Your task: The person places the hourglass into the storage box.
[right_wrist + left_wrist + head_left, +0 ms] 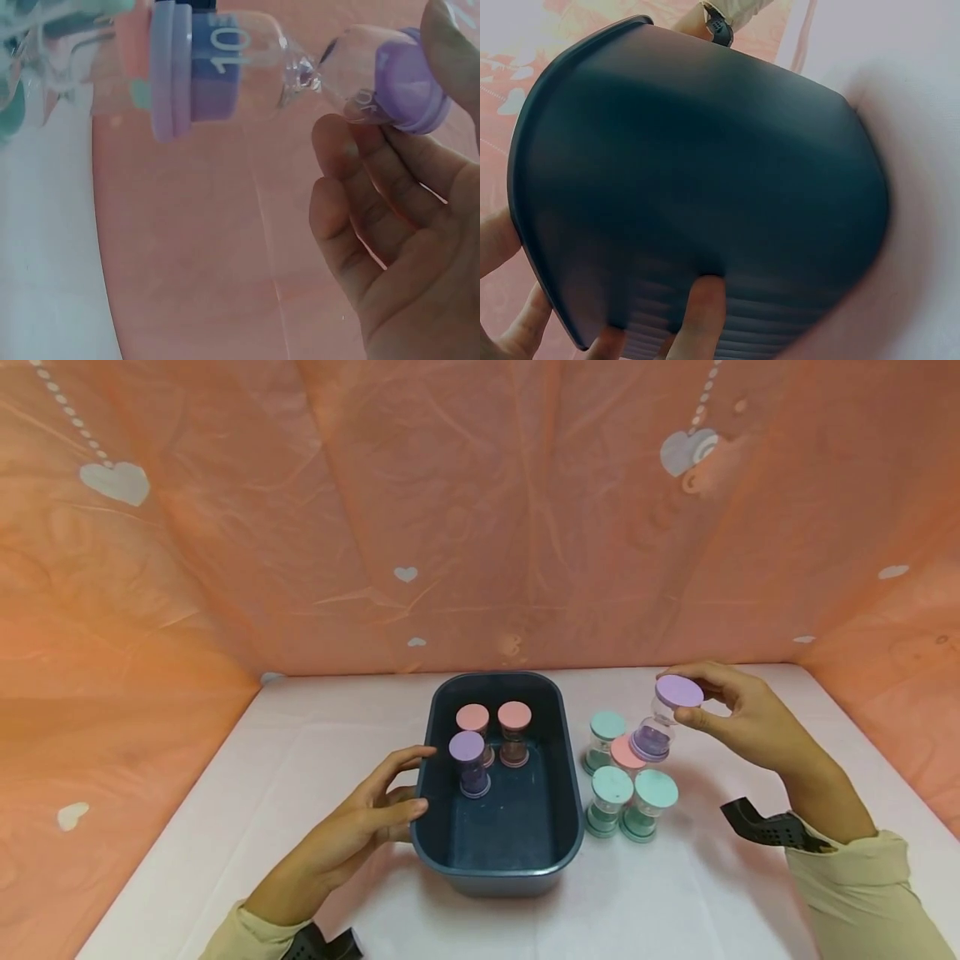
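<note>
My right hand (738, 710) pinches a purple-capped sand timer (652, 739) by its top cap, tilted just above the group at the bin's right. In the right wrist view, "10" is marked on this sand timer (214, 67), with the thumb and fingers at one cap. Touching the left rim and outer wall of a dark blue bin (498, 852) are the fingers of my left hand (360, 822). Inside the bin stand a purple sand timer (471, 766) and two pink ones (514, 735). In the left wrist view, the bin's outer wall (690, 165) fills most of the frame.
Three mint-green sand timers (612, 787) stand close together right of the bin. A pink-capped sand timer (627, 753) among them is partly hidden. White cloth (337, 718) covers the table; an orange sheet with hearts (480, 510) rises behind and at both sides.
</note>
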{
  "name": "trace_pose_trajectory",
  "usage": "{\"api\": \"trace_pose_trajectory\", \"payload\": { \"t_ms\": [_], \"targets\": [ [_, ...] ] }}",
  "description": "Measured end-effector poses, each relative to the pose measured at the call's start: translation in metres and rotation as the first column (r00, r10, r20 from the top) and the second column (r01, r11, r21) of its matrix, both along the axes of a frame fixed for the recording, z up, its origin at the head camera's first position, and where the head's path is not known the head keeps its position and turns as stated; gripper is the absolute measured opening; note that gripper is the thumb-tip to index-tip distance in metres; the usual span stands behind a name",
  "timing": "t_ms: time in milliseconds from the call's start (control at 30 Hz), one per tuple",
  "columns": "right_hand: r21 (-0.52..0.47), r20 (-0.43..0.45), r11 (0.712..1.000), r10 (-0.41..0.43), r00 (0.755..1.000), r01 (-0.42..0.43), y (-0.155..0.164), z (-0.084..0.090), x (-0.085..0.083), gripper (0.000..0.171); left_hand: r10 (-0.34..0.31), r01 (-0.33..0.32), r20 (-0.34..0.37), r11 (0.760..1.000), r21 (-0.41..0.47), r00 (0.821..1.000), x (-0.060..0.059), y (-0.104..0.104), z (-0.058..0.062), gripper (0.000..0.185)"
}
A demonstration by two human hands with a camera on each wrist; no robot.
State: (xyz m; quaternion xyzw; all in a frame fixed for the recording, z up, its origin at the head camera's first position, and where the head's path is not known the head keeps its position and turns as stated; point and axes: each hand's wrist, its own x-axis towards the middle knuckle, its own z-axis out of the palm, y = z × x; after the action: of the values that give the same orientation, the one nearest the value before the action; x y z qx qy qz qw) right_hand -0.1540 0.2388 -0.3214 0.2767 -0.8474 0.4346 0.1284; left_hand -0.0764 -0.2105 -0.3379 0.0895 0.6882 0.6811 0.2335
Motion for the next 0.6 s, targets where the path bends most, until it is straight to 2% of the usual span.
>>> {"api": "trace_pose_trajectory", "payload": {
  "t_ms": [300, 600],
  "targets": [
    [0.047, -0.049, 0.995, 0.086, 0.995, -0.084, -0.018, 0.01, -0.003, 0.045, 0.008, -0.008, 0.004, 1.0, 0.004, 1.0, -0.001, -0.001, -0.003, 0.06],
    [0.101, -0.056, 0.991, 0.099, 0.994, -0.093, -0.039, 0.038, -0.004, 0.048, 0.025, -0.025, 0.013, 1.0, -0.005, 1.0, 0.0, 0.0, -0.002, 0.061]
  ]
}}
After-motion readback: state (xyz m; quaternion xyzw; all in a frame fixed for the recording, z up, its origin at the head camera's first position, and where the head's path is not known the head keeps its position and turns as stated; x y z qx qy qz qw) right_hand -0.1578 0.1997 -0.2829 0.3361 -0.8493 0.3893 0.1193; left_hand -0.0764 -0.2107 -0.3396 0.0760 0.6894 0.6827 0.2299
